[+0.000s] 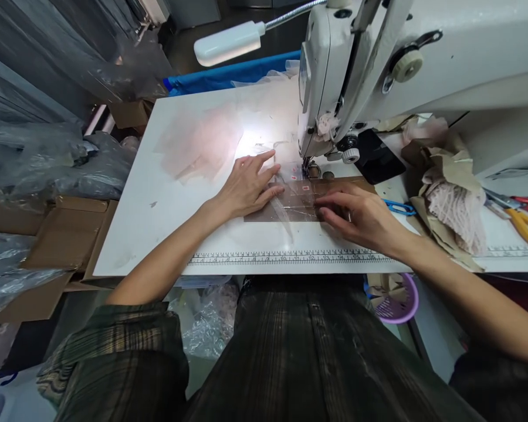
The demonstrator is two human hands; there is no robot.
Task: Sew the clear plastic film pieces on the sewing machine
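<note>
My left hand [253, 184] lies palm down with its fingers spread, on the white table just left of the sewing machine's needle area. Under its fingertips runs a sheer whitish strip of fabric [284, 217], its tail hanging toward me. My right hand [356, 214] has bent fingers, thumb and forefinger close together over the brown plate [264, 214]; whatever is between them is too small to make out. The presser foot [307, 167] of the sewing machine [319, 76] is just beyond both hands. Small red-marked labels [306, 188] show on the clear sheet near it.
Sheer pink fabric [202, 140] lies at the table's left. A black phone [378, 157], blue thread snips [399, 207], crumpled paper with lace [455, 211] and orange-handled scissors [525, 228] are at right. A ruler tape [290, 258] lines the front edge; a lamp [229, 44] hangs above.
</note>
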